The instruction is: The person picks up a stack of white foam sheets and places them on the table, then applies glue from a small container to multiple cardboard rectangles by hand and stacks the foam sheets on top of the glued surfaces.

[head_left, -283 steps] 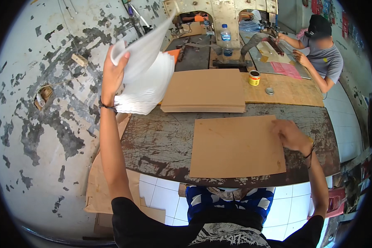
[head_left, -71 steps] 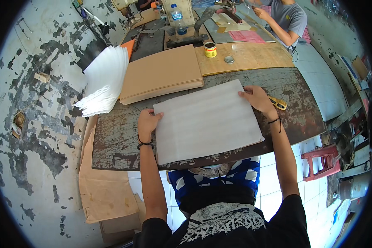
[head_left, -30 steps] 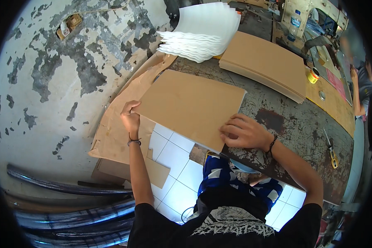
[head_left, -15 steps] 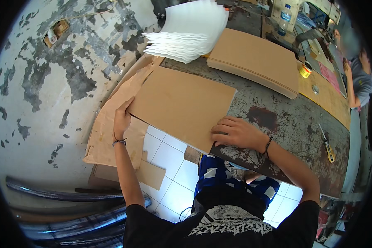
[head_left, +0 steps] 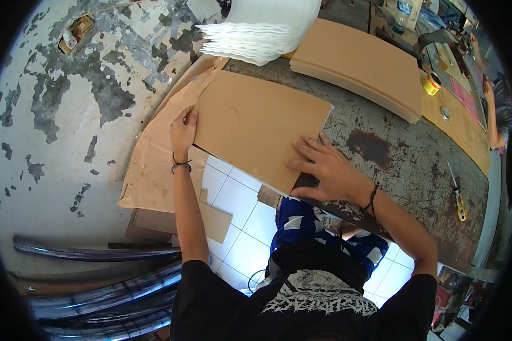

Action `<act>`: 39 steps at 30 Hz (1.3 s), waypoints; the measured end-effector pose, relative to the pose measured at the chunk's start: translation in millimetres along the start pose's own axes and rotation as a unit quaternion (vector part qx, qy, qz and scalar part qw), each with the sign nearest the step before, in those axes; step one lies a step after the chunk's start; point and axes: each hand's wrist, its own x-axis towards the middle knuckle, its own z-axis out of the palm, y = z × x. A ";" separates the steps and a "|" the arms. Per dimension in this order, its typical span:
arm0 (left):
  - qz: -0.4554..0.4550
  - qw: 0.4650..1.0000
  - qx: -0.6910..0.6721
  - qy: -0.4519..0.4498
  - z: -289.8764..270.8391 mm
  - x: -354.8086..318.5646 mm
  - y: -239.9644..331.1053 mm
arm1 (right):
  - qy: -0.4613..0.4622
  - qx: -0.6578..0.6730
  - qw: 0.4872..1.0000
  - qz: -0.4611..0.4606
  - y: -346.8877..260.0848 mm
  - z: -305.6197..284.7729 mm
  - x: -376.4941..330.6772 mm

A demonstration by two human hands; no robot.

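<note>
A flat rectangular brown board (head_left: 256,125) lies at the near edge of the worn dark table, overhanging it, and a thin white layer shows along its right and lower edges. My left hand (head_left: 184,129) is at the board's left edge, with bent fingers closed against it; the fingertips are partly hidden. Over the near right corner rests my right hand (head_left: 333,170), palm down, fingers spread on the board and thumb apart. Under the board's left side is a large sheet of brown paper (head_left: 153,153), hanging over the table's edge.
Beyond the board stand a wavy-edged stack of white sheets (head_left: 250,42) and a stack of brown boards (head_left: 358,62). To the right are a yellow tin (head_left: 432,84), a round lid (head_left: 445,113) and a yellow-handled screwdriver (head_left: 458,200). Another person (head_left: 499,113) sits far right.
My right hand's fingers have spread and lifted from their curled hold at the corner. My left hand has shifted along the left edge with its fingers more bent. The whole view has tilted slightly.
</note>
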 end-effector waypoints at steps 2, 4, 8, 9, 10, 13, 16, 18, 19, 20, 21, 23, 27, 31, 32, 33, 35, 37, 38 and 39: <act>-0.009 1.000 -0.001 -0.002 1.5 -1.0 -0.5 | 0.006 -0.004 1.000 0.014 -13.8 8.9 0.7; -0.018 1.000 -0.013 -0.007 1.8 1.4 -1.1 | 0.017 -0.008 1.000 0.024 -21.0 14.8 -0.5; -0.012 1.000 -0.023 -0.010 2.3 5.2 -5.7 | 0.020 -0.001 0.998 0.053 -26.3 26.1 -0.4; -0.007 1.000 -0.028 -0.008 0.8 6.7 -7.2 | 0.021 -0.004 0.998 0.054 -27.3 28.1 -0.3; -0.003 0.999 -0.035 -0.007 1.2 6.5 -6.4 | 0.020 -0.004 0.998 0.055 -27.3 29.1 -0.5; 0.003 1.000 -0.018 0.002 3.8 7.3 -2.9 | 0.028 -0.006 0.999 0.037 -27.9 33.4 -0.9; -0.012 1.000 -0.011 -0.003 4.5 10.6 -3.3 | 0.038 -0.049 0.998 0.027 -30.2 44.0 -1.2; -0.005 1.000 -0.012 0.003 2.7 10.6 -9.0 | 0.044 -0.087 0.995 0.015 -34.9 47.9 -0.1; 0.004 1.000 -0.017 0.007 4.6 11.3 -6.6 | 0.044 -0.089 0.995 0.018 -36.0 50.1 -0.2; 0.006 1.000 -0.019 0.005 4.6 11.3 -4.6 | 0.054 -0.103 0.993 0.012 -37.5 52.5 -0.3; 0.003 1.000 -0.004 0.003 3.1 10.2 -3.1 | 0.063 -0.117 0.991 0.007 -39.2 54.1 -0.4; 0.004 1.000 0.006 -0.004 5.9 8.4 2.9 | 0.063 -0.152 0.986 0.004 -43.1 55.8 -1.2; 0.008 1.000 0.012 0.006 6.1 7.1 8.6 | 0.055 -0.236 0.970 -0.026 -50.9 52.7 -2.4; 0.041 0.999 0.011 -0.008 5.6 10.8 8.6 | 0.046 -0.309 0.949 -0.027 -52.2 57.5 -4.4; 0.043 0.999 0.009 -0.008 4.0 12.0 8.0 | 0.058 -0.250 0.966 -0.034 -48.2 53.2 -4.5; 0.030 0.999 0.012 -0.029 1.7 12.7 7.1 | 0.071 -0.189 0.979 -0.042 -43.6 47.9 -4.5; 0.025 0.999 0.012 -0.041 -4.8 15.5 17.2 | 0.101 -0.049 0.993 -0.021 -28.8 17.9 -6.9; 0.195 0.965 0.162 0.070 -2.1 12.4 38.1 | 0.156 0.066 0.984 0.054 -0.4 -2.9 -8.7; 0.192 0.976 0.099 0.019 5.2 5.6 78.4 | 0.184 0.033 0.976 0.110 19.4 -9.9 -10.7; 0.228 0.968 0.075 -0.078 12.9 -1.0 118.0 | 0.201 0.003 0.969 0.147 45.7 -10.4 -16.5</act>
